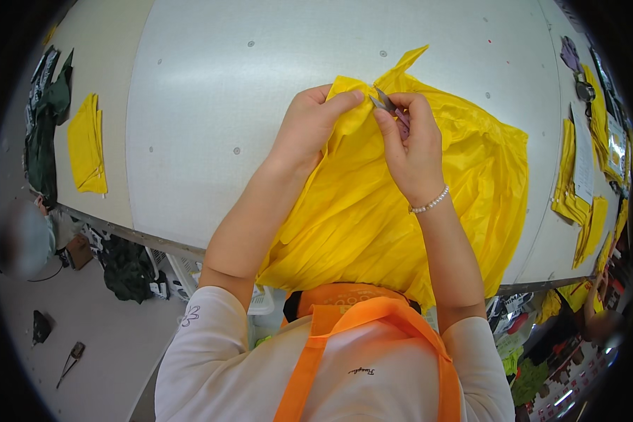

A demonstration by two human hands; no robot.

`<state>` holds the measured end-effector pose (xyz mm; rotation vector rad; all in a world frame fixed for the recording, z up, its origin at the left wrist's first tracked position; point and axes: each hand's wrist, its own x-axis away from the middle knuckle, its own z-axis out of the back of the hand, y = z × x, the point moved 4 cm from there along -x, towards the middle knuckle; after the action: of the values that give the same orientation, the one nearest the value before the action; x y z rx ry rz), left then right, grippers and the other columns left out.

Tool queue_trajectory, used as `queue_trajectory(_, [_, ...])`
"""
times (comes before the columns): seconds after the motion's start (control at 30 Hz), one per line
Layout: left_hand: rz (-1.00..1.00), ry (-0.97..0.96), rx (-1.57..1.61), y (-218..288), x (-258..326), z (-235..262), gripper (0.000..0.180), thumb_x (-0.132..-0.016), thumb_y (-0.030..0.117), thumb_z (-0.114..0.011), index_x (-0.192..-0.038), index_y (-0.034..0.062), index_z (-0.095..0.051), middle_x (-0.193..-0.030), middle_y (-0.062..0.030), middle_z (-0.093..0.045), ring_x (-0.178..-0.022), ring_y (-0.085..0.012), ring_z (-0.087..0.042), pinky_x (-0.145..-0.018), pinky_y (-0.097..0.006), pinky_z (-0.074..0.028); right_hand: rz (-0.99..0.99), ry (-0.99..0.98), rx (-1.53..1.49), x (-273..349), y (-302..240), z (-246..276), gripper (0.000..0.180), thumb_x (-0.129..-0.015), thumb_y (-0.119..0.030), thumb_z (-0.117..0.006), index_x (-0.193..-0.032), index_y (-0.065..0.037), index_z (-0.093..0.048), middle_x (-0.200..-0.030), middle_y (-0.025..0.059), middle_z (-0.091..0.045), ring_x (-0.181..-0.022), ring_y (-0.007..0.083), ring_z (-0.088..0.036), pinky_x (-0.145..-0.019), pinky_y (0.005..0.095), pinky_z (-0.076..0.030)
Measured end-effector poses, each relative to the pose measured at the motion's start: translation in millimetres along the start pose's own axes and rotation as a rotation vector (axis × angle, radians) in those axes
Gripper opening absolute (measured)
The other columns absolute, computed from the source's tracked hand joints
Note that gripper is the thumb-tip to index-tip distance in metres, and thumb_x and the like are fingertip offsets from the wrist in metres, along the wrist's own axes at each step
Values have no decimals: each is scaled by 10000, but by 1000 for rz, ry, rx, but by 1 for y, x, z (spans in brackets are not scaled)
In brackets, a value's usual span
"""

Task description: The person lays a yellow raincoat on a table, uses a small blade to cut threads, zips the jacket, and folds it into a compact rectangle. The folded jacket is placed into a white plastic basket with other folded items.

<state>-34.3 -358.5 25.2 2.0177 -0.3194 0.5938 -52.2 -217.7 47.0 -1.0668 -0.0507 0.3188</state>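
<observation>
Bright yellow shiny fabric (373, 197) lies bunched over the near edge of the table and hangs toward my lap. My left hand (313, 123) pinches its upper edge between thumb and fingers. In my right hand (413, 144) is a small pair of thread snips (392, 109) with purple handles, its pointed metal blades parted beside the cloth edge, close to my left thumb. A narrow yellow strip (404, 63) of the fabric sticks up beyond the blades. Whether a thread lies between the blades is too small to tell.
The pale table (211, 77) stretches ahead. Folded yellow pieces (86, 144) and dark green cloth (49, 126) lie at the left. More yellow pieces (573, 176) and papers are stacked at the right. Another person is partly visible at the left edge; dark garments (126, 264) sit below the table.
</observation>
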Motion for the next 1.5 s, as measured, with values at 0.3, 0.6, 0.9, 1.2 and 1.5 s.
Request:
queue_trajectory(0.3, [-27,13,-26,-1,5,-3,190,-842,139,-599,-927,-28,-629,-847,-50,-645,-741,-90,-602,-654,-217,-473,96,70,110,-1,-6,1,176,-840,-129,-628,-921,-13,-524,-867,113,-574,-722,245,-602,-604,298,-497])
queue_trajectory(0.6, [-22,71,-40,0,4,-2,193,-836,131,-596,-910,-45,-627,-842,-61,-645,-729,-93,-599,-640,-222,-474,142,112,62,-3,-1,10,193,-823,-101,-646,-961,-15,-544,-909,93,-566,-743,214,-595,-609,268,-512])
queue_trajectory(0.9, [-22,30,-14,0,2,-3,182,-836,125,-586,-909,-36,-626,-844,-58,-644,-730,-92,-599,-642,-221,-473,186,95,101,-7,-7,6,187,-827,-113,-647,-942,-13,-538,-893,91,-567,-714,213,-599,-576,269,-517])
queue_trajectory(1.2, [-36,44,-21,1,3,0,185,-831,121,-603,-923,-38,-630,-845,-63,-653,-747,-111,-618,-671,-225,-482,189,110,42,-7,-4,2,164,-819,-85,-651,-922,-3,-553,-874,94,-572,-683,203,-592,-594,258,-506])
queue_trajectory(1.5, [-663,531,-761,24,37,31,362,-824,124,-634,-1170,58,-550,-1077,-59,-582,-872,-119,-510,-747,-253,-438,-119,414,188,59,132,150,207,-803,-90,-674,-972,3,-599,-902,75,-586,-768,148,-585,-660,243,-487])
